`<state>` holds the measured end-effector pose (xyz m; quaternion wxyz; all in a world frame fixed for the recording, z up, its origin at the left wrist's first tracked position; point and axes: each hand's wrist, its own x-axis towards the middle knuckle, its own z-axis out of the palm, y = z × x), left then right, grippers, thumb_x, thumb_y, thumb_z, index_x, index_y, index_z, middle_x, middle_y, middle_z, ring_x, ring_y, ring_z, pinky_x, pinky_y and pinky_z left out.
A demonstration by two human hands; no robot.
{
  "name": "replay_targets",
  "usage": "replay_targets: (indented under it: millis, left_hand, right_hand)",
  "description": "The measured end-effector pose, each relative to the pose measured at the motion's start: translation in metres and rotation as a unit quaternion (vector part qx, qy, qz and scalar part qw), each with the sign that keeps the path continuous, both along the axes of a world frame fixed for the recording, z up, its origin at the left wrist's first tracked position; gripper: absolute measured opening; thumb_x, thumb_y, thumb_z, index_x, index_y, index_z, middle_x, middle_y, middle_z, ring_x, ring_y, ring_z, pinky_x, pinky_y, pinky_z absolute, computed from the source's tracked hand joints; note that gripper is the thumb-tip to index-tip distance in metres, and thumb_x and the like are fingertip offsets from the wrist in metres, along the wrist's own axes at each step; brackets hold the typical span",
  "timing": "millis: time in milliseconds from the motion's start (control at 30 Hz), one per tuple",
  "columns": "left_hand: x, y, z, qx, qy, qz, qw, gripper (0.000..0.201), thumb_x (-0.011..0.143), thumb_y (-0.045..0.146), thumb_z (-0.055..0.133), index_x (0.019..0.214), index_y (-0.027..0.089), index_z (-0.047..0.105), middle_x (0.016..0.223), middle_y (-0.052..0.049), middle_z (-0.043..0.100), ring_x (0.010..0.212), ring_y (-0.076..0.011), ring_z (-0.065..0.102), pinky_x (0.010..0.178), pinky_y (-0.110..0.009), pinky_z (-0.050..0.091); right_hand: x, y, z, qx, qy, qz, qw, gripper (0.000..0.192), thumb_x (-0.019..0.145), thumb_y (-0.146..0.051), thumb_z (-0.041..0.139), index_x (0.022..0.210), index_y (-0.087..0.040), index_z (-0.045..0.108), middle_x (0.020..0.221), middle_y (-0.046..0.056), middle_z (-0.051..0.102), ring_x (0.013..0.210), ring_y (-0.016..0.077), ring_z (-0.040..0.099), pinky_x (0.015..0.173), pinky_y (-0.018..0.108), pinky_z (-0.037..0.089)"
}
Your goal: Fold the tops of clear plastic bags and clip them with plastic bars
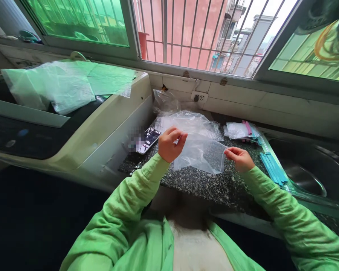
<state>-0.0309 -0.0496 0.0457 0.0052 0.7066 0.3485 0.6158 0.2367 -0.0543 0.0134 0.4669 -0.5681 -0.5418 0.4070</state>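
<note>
Over the speckled granite counter (pixel 203 184), both hands hold one clear plastic bag (pixel 199 152) just above the stone. Left hand (pixel 171 143) pinches the bag's upper left corner, fingers closed on the film. Right hand (pixel 240 158) pinches the right edge between thumb and fingertips, also closed. Bag hangs stretched between them, looks empty.

Behind it: a loose pile of clear bags (pixel 186 122); a phone (pixel 148 140) to the left, beside the washing machine (pixel 113 124). More bagged items (pixel 237 130) and blue strips (pixel 272 167) lie to the right, near the sink (pixel 307 177).

Judgement: step looks like spreading or opening the bag mouth. Next move calls for separating the two film layers; thin film clings, so fingertip rub at the edge, not a pull.
</note>
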Motion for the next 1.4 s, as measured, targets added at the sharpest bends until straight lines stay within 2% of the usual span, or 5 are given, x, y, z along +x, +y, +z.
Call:
replay_targets:
  millis: [333, 633, 800, 1100, 1400]
  left_hand:
    - [-0.02, 0.01, -0.003, -0.259, -0.21, -0.116, 0.936, 0.03, 0.069, 0.041, 0.06, 0.056, 0.014, 0.055, 0.048, 0.004, 0.044, 0.044, -0.0046, 0.034, 0.043, -0.019, 0.027]
    - [-0.012, 0.046, -0.05, -0.481, -0.348, -0.115, 0.797, 0.028, 0.06, 0.032, 0.064, 0.048, 0.014, 0.046, 0.033, 0.008, 0.034, 0.031, -0.0026, 0.026, 0.034, -0.018, 0.017]
    - [-0.005, 0.054, -0.06, -0.484, -0.334, -0.106, 0.802, 0.025, 0.06, 0.029, 0.062, 0.047, 0.013, 0.047, 0.032, 0.008, 0.033, 0.03, -0.0019, 0.024, 0.034, -0.018, 0.015]
    - [0.0, 0.056, -0.06, -0.488, -0.314, -0.088, 0.809, 0.023, 0.063, 0.023, 0.058, 0.046, 0.013, 0.046, 0.032, 0.008, 0.034, 0.031, -0.0021, 0.025, 0.035, -0.018, 0.015]
    - [-0.008, 0.057, -0.062, -0.496, -0.307, -0.052, 0.81, 0.017, 0.071, 0.028, 0.054, 0.067, 0.011, 0.052, 0.045, 0.007, 0.04, 0.037, -0.003, 0.032, 0.038, -0.017, 0.026]
  right_hand:
    - [0.006, -0.003, 0.044, 0.104, -0.075, 0.009, 0.992, 0.031, 0.054, -0.049, 0.068, 0.056, -0.02, 0.06, 0.052, -0.002, 0.054, 0.05, 0.0083, 0.044, 0.049, 0.023, 0.039]
    - [-0.005, -0.009, 0.02, 0.082, -0.115, 0.093, 0.986, 0.043, 0.058, -0.06, 0.061, 0.07, -0.019, 0.064, 0.068, 0.004, 0.063, 0.062, 0.0149, 0.054, 0.059, 0.029, 0.045]
    - [0.004, -0.023, -0.007, 0.186, -0.259, 0.161, 0.934, 0.035, 0.074, -0.051, 0.049, 0.071, -0.019, 0.063, 0.074, 0.007, 0.062, 0.068, 0.0164, 0.056, 0.061, 0.03, 0.046]
    - [-0.01, -0.029, -0.044, 0.414, -0.497, 0.139, 0.75, 0.028, 0.074, -0.042, 0.057, 0.083, -0.018, 0.065, 0.073, 0.006, 0.066, 0.07, 0.0175, 0.056, 0.065, 0.03, 0.042]
    - [-0.021, -0.027, -0.041, 0.475, -0.507, 0.095, 0.713, 0.012, 0.075, -0.025, 0.055, 0.068, -0.021, 0.064, 0.06, 0.002, 0.062, 0.061, 0.0131, 0.051, 0.06, 0.028, 0.033]
